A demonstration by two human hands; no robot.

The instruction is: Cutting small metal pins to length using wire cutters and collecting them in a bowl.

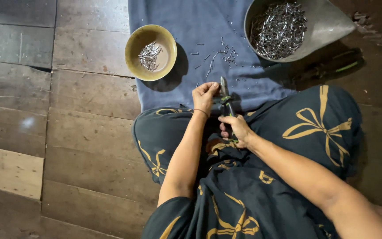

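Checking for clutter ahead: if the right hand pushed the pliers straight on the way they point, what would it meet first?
Probably the left hand's fingers, right at the pliers' tip; beyond lie loose metal pins on the blue cloth. Depth is unclear. Right hand.

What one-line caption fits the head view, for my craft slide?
Right hand grips pliers while left hand pinches at their tip, between two bowls of metal pins.

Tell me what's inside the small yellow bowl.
The yellow bowl holds a small heap of thin metal pins; the bare bottom shows beside them. Whatever lies under the heap is covered.
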